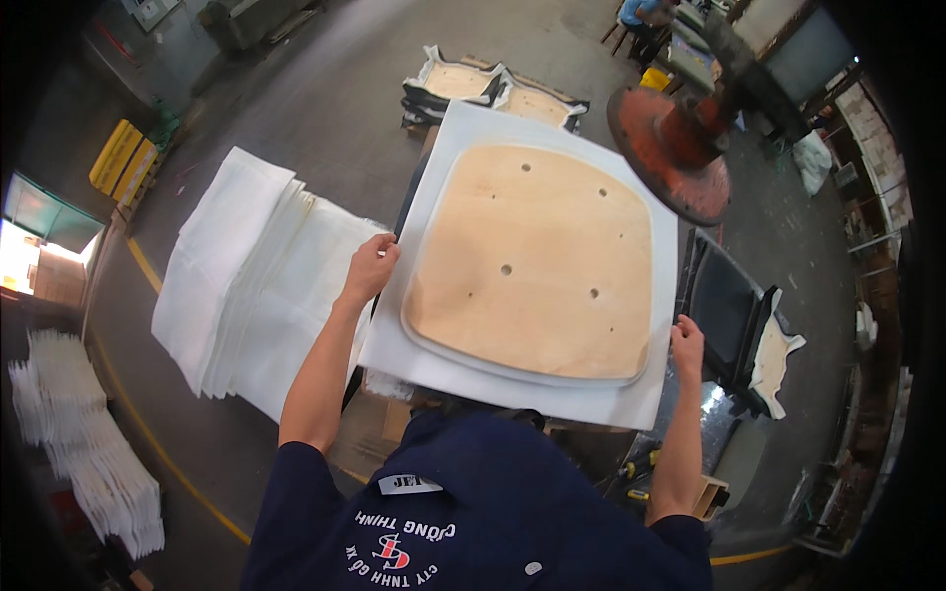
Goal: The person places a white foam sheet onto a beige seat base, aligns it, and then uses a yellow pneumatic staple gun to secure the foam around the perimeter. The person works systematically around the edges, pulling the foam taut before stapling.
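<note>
A pale wooden seat panel (552, 251) with rounded corners and several drilled holes lies flat in front of me. A thin white padding layer shows along its rim. Beneath it is a larger white sheet (389, 340) that sticks out on all sides. My left hand (372, 268) is closed at the sheet's left edge, its fingers curled around the border. At the right edge my right hand (687, 347) is closed too, with its fingertips against the sheet. What lies under the sheet is mostly hidden.
Layered white sheets (261, 286) stand on my left, and another white stack (84, 433) sits farther left. Ahead are covered seat panels (473, 81). An orange-red round metal press plate (670, 158) overhangs at the right. Black covered pieces (724, 295) lie right. A person (641, 14) sits far off.
</note>
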A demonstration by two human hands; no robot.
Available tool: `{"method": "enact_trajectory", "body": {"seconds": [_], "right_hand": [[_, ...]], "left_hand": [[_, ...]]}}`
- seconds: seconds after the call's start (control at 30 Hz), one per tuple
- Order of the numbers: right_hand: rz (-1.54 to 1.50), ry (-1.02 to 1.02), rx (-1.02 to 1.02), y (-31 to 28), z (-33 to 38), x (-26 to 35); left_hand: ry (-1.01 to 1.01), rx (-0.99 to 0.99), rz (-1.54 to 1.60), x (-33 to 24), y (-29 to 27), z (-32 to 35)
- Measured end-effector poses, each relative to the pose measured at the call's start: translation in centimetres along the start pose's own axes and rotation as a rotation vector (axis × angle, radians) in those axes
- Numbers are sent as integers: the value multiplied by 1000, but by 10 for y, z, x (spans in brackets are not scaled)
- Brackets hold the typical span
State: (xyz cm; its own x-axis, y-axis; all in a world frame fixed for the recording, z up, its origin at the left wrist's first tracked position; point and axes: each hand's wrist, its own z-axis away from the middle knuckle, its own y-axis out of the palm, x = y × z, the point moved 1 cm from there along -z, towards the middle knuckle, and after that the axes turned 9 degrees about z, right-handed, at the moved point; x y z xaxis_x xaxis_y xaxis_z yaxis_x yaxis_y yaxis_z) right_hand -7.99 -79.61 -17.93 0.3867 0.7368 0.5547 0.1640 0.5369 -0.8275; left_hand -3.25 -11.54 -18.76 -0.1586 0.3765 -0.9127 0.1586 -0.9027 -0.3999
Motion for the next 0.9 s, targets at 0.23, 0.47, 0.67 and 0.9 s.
{"method": "enact_trajectory", "body": {"seconds": [0.23, 0.47, 0.67, 0.9], "right_hand": [[164, 121, -4, 12, -25, 28], [-77, 133, -5, 36, -23, 40], [-227, 90, -220, 46, -10, 62], [-432, 65, -178, 43, -3, 64]], "left_hand": [[-108, -64, -153, -31, 42, -13], [-220, -69, -131, -47, 61, -24], [224, -356, 43, -34, 67, -19], [40, -242, 171, -62, 58, -8]]}}
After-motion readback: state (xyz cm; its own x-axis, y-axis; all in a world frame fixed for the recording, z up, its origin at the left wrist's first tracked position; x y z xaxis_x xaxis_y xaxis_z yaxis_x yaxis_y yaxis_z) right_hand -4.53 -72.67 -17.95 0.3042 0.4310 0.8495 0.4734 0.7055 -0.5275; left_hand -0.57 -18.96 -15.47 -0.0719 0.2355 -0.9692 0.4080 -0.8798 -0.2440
